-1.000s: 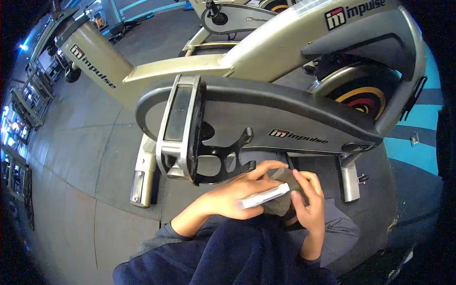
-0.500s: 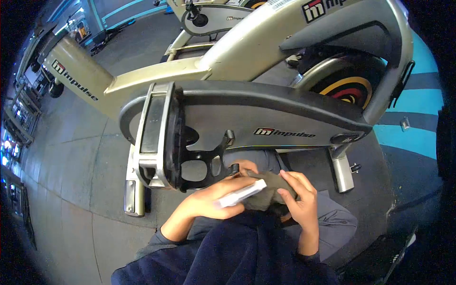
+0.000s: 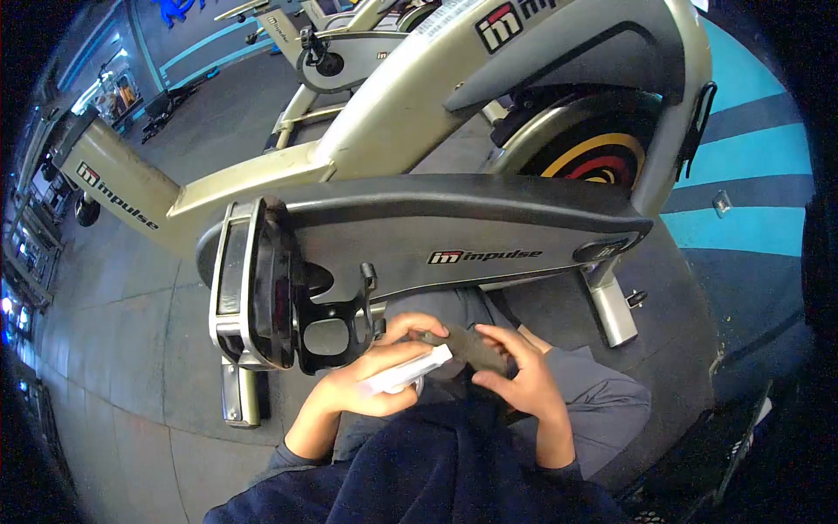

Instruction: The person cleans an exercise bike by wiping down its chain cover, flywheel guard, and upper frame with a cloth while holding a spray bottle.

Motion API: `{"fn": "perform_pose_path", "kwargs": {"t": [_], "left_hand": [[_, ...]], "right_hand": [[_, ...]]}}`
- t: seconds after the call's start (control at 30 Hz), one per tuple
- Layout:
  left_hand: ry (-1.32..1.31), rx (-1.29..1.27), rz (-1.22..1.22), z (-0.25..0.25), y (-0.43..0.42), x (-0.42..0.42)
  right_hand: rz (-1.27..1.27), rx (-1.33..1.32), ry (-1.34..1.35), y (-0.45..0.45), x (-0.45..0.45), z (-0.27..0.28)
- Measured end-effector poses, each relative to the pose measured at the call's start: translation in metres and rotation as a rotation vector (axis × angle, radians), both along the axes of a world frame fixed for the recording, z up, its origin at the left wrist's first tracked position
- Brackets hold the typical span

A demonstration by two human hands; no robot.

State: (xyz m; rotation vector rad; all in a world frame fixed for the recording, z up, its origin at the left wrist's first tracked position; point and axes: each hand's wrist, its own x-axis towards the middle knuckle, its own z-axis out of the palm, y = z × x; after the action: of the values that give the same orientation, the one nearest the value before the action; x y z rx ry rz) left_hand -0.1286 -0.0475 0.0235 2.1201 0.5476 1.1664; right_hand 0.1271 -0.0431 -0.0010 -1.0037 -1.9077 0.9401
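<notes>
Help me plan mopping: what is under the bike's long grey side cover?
Below the side cover: the person's legs, dark flooring and a silver support foot. Anything behind the legs is hidden.

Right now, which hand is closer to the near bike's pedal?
Left. The left hand is just right of and below the pedal in view; the right hand is farther right, beyond the grey-brown piece.

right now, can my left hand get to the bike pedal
Probably yes: the pedal is close beside the left hand, and nothing seems to block its near side. That hand does hold a white object, which could hinder a grip.
</notes>
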Motion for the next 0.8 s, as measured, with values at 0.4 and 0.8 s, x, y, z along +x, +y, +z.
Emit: {"fn": "perform_pose_path", "kwargs": {"t": [0.4, 0.8], "left_hand": [[0.054, -0.087, -0.048, 0.007, 0.003, 0.007], [0.095, -0.176, -0.127, 0.009, 0.004, 0.01]], "right_hand": [[0.417, -0.542, 0.321, -0.005, 0.025, 0.0], [-0.146, -0.296, 0.59, 0.006, 0.017, 0.037]]}}
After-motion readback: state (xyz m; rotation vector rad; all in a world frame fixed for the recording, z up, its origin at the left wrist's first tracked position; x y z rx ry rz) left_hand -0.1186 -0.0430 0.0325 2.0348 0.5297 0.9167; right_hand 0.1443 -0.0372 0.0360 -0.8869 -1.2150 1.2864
